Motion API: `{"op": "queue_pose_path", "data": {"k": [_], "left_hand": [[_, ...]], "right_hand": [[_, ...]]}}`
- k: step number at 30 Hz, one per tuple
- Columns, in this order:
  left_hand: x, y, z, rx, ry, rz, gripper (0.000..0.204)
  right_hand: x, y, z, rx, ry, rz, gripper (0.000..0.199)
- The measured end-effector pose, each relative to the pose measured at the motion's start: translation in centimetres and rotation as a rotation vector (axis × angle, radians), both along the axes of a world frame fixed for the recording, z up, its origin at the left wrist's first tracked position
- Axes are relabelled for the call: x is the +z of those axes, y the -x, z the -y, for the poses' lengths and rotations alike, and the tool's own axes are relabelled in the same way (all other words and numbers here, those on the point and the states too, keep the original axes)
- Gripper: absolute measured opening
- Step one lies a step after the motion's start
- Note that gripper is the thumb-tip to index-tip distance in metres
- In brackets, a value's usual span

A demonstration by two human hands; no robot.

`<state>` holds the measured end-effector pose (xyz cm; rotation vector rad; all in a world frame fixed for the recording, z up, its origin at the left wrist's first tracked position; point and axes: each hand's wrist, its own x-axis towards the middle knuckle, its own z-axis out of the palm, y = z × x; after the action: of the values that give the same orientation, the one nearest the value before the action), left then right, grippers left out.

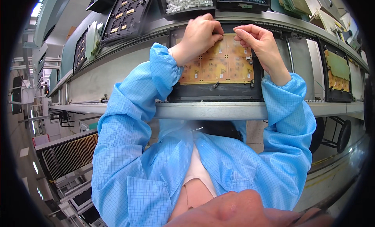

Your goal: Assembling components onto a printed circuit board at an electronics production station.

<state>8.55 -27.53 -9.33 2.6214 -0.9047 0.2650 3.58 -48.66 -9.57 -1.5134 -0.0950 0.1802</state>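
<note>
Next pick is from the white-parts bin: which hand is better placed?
Probably the left hand: it sits in front of the bin of white parts, close to its near wall. The right hand is farther over, in front of the bin of dark parts.

- We see smooth, slightly glossy circuit boards.
- Around them we find a matt black frame, apparently plastic.
- The front rail looks smooth, dull metal.
- Our sleeves are creased woven cloth.
- We notice hard-looking white plastic pieces.
</note>
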Motion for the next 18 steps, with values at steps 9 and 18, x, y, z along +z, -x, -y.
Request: {"op": "queue_pose_path", "data": {"k": [9, 18], "left_hand": [[1.5, -6.8, -3.1, 0.112, 0.162, 0.472, 0.008], [1.6, -10.0, -2.5, 0.086, -0.040, 0.075, 0.016]], "right_hand": [[-0.7, 0.0, 1.1, -0.036, -0.143, -0.179, 0.026], [-0.5, 0.2, 1.3, 0.069, -0.326, -0.286, 0.032]]}}
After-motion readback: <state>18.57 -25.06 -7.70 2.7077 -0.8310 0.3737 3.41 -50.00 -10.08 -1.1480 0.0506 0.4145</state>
